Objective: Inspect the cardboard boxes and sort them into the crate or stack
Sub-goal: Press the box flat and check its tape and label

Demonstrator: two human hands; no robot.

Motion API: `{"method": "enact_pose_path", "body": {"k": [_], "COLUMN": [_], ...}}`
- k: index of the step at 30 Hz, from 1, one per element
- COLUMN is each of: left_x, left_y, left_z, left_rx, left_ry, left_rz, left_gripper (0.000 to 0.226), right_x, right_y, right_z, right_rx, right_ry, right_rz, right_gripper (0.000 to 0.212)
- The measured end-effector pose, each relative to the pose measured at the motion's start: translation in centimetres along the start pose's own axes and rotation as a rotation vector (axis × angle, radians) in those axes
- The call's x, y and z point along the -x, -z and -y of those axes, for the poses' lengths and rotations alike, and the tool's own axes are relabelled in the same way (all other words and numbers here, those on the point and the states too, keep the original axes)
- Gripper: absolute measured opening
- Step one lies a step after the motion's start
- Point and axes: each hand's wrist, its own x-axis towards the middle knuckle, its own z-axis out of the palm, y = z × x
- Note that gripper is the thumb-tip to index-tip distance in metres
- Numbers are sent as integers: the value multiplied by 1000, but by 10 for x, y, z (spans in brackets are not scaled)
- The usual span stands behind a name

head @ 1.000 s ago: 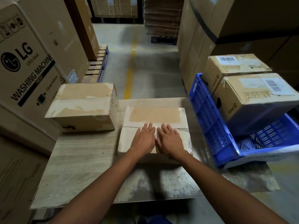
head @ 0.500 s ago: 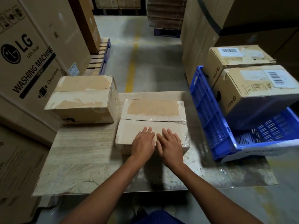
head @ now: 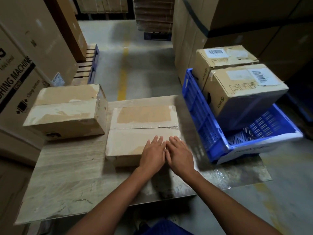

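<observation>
A flat taped cardboard box (head: 142, 122) lies in the middle of the table (head: 67, 175). My left hand (head: 153, 154) and my right hand (head: 179, 155) rest palm-down side by side on its near right corner, fingers extended, gripping nothing. A taller taped box (head: 66, 111) stands to the left on the table. At the right a blue plastic crate (head: 199, 119) sits tilted, holding a labelled box (head: 243, 89) with a second labelled box (head: 223, 60) behind it.
Large washing-machine cartons (head: 25, 56) wall off the left side. Tall stacked cartons (head: 237, 22) rise behind the crate. A concrete aisle with a yellow line (head: 122, 77) runs ahead, with pallets (head: 88, 65) at its left.
Both hands have slid toward the near right corner of the flat box. The view has shifted slightly; the boxes and crate have stayed where they were.
</observation>
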Motion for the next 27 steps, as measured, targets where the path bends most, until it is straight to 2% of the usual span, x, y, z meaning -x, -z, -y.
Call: {"method": "enact_pose_path", "body": {"k": [6,8,10,13,16,20,22,25,27], "left_x": [-23,-33,-42,-47,-50,-59,-66,-77,-85], "left_y": [10,6,2,-5,-6,6,12,17,19], "left_z": [0,3,6,7,6,7,10,20,28], "left_rx": [-58,-35,-61,-101,-114,-88,-85,-36,-44], "left_ry": [-73,-50,-16,11,31,7,-15,38,82], "left_rz": [15,11,25,33,49,45,3,-16,4], "left_gripper": [40,48,54,55,55,52,48,49,53], "right_x": [-32,-44,-51,-56,-57,-73,-86,-105,-112], "right_y": [23,26,24,20,22,30,37,39,35], "right_z": [-2,-4,-9,-16,-12,-5,-2,-3,-7], "right_rx": [121,100,105,180,153,238,265,240,220], "right_ry": [24,15,41,76,25,27,18,47,68], "right_rz": [58,84,159,245,237,216,239,259,298], "right_gripper": [23,29,46,58,54,32,28,33,45]}}
